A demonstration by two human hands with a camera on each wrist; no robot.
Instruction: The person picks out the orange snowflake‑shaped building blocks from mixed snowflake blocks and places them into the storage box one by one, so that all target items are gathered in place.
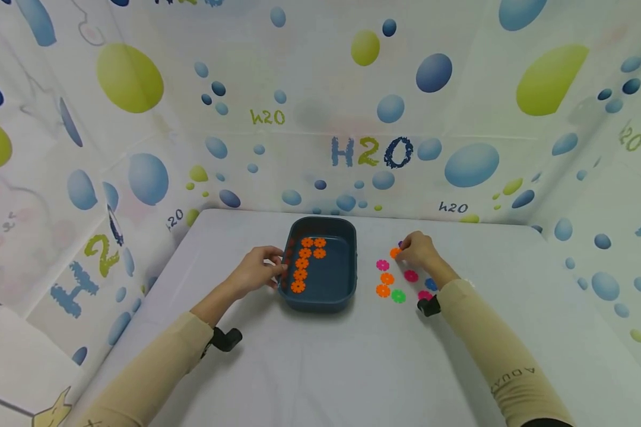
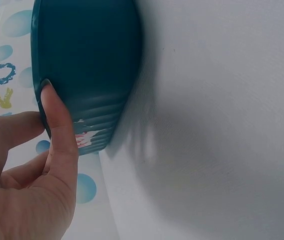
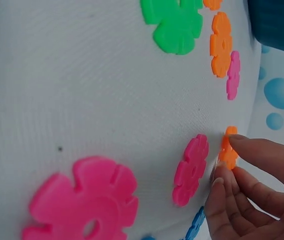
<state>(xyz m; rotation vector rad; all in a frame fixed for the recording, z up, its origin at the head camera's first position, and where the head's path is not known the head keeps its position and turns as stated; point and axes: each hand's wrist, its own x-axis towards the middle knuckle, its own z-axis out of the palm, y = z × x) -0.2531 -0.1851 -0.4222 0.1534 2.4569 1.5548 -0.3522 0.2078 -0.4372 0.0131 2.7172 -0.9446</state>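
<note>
A dark teal plastic bin (image 1: 335, 281) stands on the white-covered table, with several orange flower-shaped pieces (image 1: 301, 263) along its left and back parts. My left hand (image 1: 253, 270) pinches the bin's left rim; in the left wrist view its thumb lies on the outer wall (image 2: 86, 50). To the right of the bin, my right hand (image 1: 421, 250) pinches an orange flower-shaped piece (image 3: 228, 150) between thumb and fingers, close to the tabletop. A purple piece (image 1: 400, 244) peeks out behind that hand, mostly hidden.
Around my right hand lie more flower pieces: pink (image 1: 411, 276), magenta (image 1: 383, 265), orange (image 1: 387, 279), green (image 1: 398, 296) and blue (image 1: 431, 284). Another pink piece (image 1: 424, 295) lies partly behind the right wrist camera (image 1: 429, 306). A patterned curtain (image 1: 310, 77) closes off the table's back and sides.
</note>
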